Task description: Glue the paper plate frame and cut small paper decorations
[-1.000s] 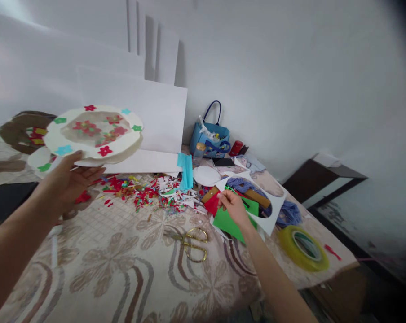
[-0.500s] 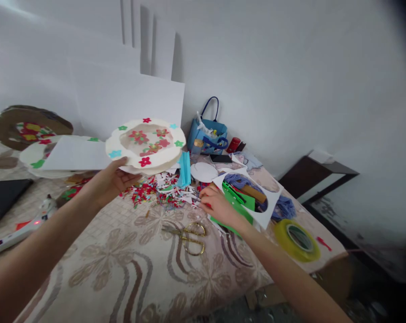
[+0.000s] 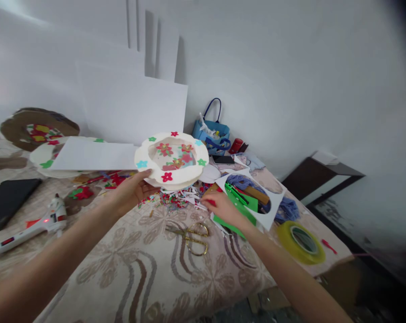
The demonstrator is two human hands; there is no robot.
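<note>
My left hand is closed on the lower left rim of a white scalloped paper frame with small red, green and blue flowers round its border. Red flowers show in its clear-looking middle. The frame is held up, tilted, over a pile of coloured paper scraps. My right hand is at the right end of the pile, beside a green sheet. Its fingers are curled together; a bit of red shows by them, but what they grip is hidden. Gold-handled scissors lie open in front of the hands.
A glue gun with a lit red light and a black tablet-like slab are at left. White board lies over another decorated frame. On the right are a cut-out white sheet, yellow tape roll and blue bag.
My left hand has carried the frame right and slightly down, over more of the scraps. The right hand stays by the scraps, its fingers curled more. The view has shifted slightly left.
</note>
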